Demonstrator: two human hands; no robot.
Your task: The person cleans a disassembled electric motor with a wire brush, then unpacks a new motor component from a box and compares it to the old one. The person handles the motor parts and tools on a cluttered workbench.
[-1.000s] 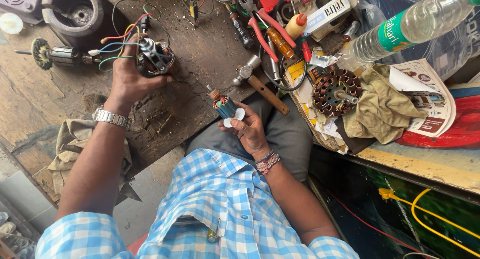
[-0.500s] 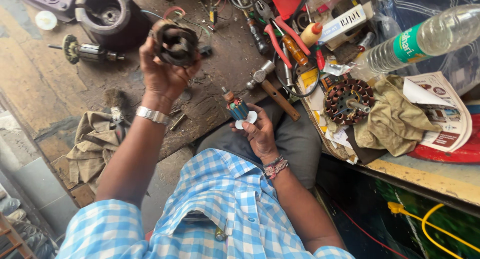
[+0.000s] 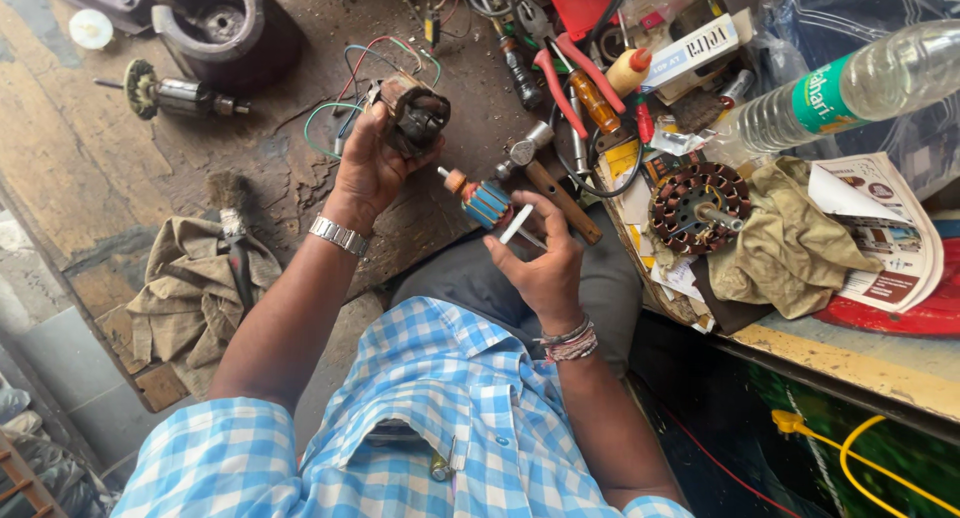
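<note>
Your left hand had drawn the wired motor stator back off the desk, grip wrapped round it. Right hand pinched the blue armature just beside; the parts were closer for fitting.

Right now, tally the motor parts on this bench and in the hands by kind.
Shafted rotor: 2, one in the right hand, one on the bench
Wired stator in the left hand: 1
Round fan winding: 1
Dark round housing: 1
Total: 5
</note>
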